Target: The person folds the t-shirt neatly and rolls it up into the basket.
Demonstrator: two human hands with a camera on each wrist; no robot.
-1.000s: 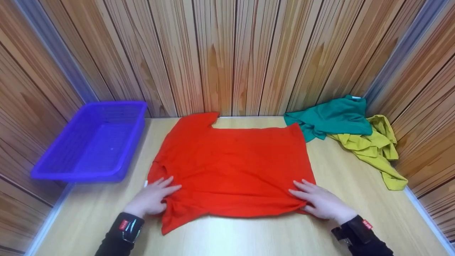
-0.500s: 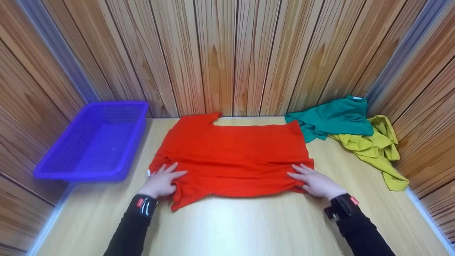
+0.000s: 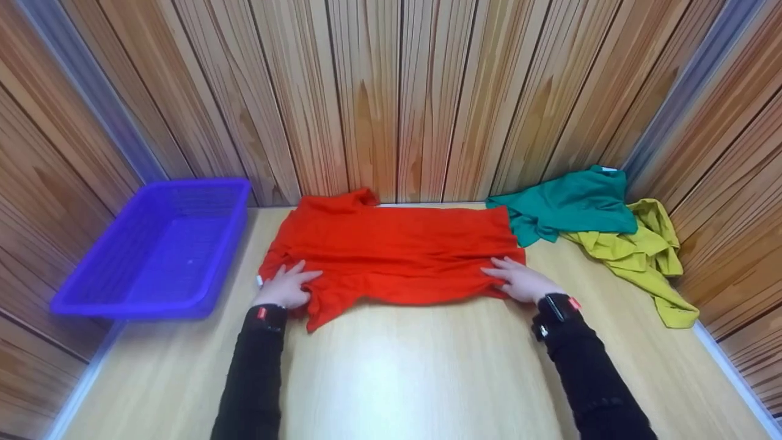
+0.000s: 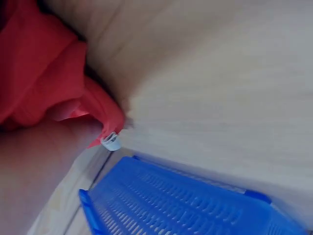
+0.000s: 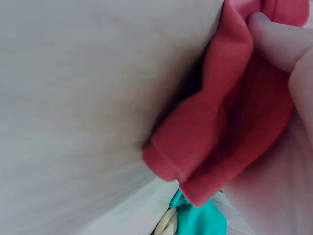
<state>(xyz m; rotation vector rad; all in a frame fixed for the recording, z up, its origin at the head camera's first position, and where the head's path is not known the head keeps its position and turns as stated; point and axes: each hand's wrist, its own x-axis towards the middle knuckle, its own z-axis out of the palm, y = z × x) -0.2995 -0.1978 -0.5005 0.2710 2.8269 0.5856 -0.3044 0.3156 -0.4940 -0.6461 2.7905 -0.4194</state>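
Observation:
A red T-shirt lies spread sideways on the table, with creases running across its near half. My left hand rests on its near left part, fingers spread and fairly straight, beside a small white tag. On the near right part lies my right hand, its fingers likewise extended over the cloth. In the right wrist view the thumb touches a fold of the red fabric. Loose cloth bunches by the hand in the left wrist view too.
A purple-blue plastic basket stands at the left. Back right, a green garment partly overlaps a crumpled yellow-green one. Wood-patterned walls enclose the light wooden table at the back and sides.
Both hands have moved away from me, towards the back wall. The red T-shirt's near edge has gone with them, and the cloth has become shorter front to back and more creased.

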